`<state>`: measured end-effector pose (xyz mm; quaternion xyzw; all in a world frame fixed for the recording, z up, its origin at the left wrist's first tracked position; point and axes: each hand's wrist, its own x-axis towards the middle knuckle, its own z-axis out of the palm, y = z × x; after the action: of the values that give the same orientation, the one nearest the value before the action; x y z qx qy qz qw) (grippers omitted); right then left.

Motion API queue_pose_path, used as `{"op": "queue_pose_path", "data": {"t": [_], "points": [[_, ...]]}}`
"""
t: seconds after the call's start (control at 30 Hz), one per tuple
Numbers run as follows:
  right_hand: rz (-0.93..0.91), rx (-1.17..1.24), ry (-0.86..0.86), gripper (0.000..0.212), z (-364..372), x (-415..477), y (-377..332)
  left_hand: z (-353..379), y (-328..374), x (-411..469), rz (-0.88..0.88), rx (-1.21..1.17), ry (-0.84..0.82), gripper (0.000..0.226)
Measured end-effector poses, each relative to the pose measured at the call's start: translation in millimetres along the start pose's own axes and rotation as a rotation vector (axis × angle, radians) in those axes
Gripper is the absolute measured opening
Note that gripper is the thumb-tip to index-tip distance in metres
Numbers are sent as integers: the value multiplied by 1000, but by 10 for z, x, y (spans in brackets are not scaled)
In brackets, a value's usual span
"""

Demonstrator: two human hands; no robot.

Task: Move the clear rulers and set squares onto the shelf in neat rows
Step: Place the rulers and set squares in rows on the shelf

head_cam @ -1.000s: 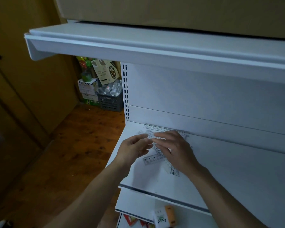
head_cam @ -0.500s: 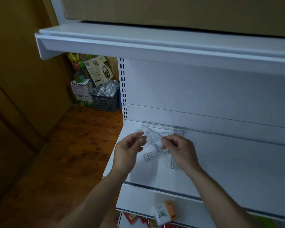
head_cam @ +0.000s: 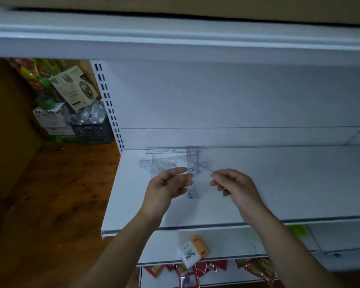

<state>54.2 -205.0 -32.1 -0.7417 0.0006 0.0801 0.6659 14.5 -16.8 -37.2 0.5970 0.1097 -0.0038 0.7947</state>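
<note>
The right hand (head_cam: 237, 187) has its fingers curled, with thumb and forefinger meeting on what appears to be the near corner of a clear set square (head_cam: 203, 163) (motion blur leaves the contact uncertain). The left hand (head_cam: 167, 189) is loosely curled, thumb and fingers apart, with its tips beside the short ruler (head_cam: 193, 193); whether it grips that ruler cannot be told. The short ruler lies front to back on the shelf (head_cam: 279, 183) and crosses the set square. Its far end meets the long ruler (head_cam: 164, 150), which lies along the back panel (head_cam: 237, 100). More clear pieces (head_cam: 157, 163) lie overlapped at angles to the left. The step in hand, as judged, is to separate the crossed pieces and align them. Lift each piece by its edges rather than sliding it, since thin clear plastic is likely to drag its neighbours. Use the long ruler as the datum and set each following piece parallel to it, just beside, without overlap. A lower shelf (head_cam: 237, 242) carries a white-and-orange box (head_cam: 192, 253).
</note>
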Motion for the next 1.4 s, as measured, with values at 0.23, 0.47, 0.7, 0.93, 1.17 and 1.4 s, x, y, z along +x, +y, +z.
{"op": "queue_pose_path", "data": {"t": [0.23, 0.47, 0.7, 0.93, 1.17, 1.4], "points": [[-26, 23, 177, 9, -899, -302, 56, 906, -172, -20, 26, 78, -93, 14], [-41, 28, 305, 10, -2340, -767, 207, 2315, -609, -254, 32, 137, -220, 16], [-41, 103, 434, 10, -3917, -1363, 428, 3927, -1119, -593, 30, 151, -358, 10], [2, 68, 603, 8, -5046, -1740, 619, 5111, -1407, -811, 8, 146, -505, 10], [37, 93, 723, 9, -5887, -1799, 836, 6012, -1811, -634, -59, 218, -601, 17], [73, 72, 811, 9, -6992, -1514, 940, 7212, -2124, -243, -50, 240, -695, 12]]}}
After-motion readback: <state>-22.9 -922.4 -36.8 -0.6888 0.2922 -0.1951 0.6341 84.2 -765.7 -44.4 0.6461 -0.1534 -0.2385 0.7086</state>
